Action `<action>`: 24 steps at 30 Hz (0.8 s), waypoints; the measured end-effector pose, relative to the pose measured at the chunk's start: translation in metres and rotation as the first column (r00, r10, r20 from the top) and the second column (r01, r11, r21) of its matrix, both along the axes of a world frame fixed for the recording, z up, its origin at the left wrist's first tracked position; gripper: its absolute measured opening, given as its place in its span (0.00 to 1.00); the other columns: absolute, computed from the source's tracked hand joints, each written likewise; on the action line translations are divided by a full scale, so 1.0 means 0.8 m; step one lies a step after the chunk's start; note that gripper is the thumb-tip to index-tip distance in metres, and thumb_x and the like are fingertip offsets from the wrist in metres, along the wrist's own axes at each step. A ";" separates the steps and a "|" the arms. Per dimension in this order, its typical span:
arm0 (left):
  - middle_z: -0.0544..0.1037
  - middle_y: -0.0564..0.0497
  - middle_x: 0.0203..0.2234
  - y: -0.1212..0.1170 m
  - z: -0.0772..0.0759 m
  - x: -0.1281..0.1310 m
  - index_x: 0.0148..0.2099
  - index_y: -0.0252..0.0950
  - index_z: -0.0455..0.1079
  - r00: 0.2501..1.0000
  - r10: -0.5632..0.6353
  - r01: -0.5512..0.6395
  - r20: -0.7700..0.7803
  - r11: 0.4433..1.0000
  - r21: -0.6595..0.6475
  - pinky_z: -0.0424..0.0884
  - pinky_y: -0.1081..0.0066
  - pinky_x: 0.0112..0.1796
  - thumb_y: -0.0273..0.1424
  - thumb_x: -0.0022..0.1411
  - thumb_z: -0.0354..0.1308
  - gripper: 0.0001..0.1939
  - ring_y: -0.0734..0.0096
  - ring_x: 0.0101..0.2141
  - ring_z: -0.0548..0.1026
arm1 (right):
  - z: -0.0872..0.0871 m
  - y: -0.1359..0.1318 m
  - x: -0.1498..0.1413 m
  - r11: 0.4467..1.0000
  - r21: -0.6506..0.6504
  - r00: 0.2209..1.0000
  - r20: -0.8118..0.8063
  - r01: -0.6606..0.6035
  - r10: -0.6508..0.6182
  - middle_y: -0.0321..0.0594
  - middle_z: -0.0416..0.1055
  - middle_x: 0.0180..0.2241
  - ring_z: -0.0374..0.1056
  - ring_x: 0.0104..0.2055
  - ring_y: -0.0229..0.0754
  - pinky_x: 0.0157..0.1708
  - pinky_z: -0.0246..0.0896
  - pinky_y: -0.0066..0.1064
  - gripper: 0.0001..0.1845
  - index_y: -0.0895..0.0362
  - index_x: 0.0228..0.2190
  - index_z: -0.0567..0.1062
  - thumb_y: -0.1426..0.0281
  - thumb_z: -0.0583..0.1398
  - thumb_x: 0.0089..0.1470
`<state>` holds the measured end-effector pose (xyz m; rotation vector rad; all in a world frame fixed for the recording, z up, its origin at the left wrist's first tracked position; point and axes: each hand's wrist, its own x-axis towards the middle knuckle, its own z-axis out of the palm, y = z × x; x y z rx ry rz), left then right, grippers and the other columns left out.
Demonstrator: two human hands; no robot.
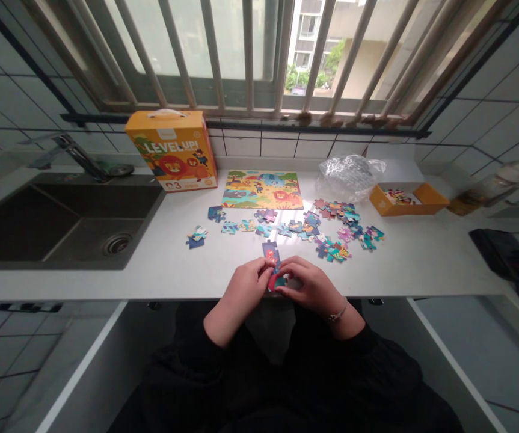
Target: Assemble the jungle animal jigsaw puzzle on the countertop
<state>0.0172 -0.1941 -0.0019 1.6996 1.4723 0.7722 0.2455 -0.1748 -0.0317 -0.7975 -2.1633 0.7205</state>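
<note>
My left hand (251,281) and my right hand (310,282) meet near the counter's front edge. Between them are joined purple jigsaw puzzle pieces (270,249) with a red figure, lying lengthwise away from me. The fingers of my left hand are closed on a red-and-teal puzzle piece (272,284) at the near end. My right thumb and fingers pinch the right side of that same end; the fingertips partly cover it. Beyond the hands, several loose puzzle pieces (263,231) lie in a row. A larger heap of puzzle pieces (331,250) is to the right.
A picture sheet (262,190) with animals lies behind the pieces. The yellow puzzle box (175,153) stands at back left, beside the sink (146,207). At right are crumpled clear plastic (349,176), an orange tray (410,207) holding pieces, and a black pouch (509,258). A small pile (196,237) sits left.
</note>
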 end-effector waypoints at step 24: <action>0.83 0.45 0.64 0.013 -0.031 -0.027 0.60 0.43 0.80 0.902 -0.128 0.299 -0.412 0.874 0.382 0.74 0.50 0.61 0.28 0.77 0.59 0.15 0.54 0.63 0.80 | -0.019 -0.001 0.011 0.981 0.186 0.980 0.177 0.059 -0.092 0.45 0.81 0.51 0.77 0.49 0.50 0.49 0.76 0.44 0.09 0.49 0.46 0.83 0.63 0.73 0.66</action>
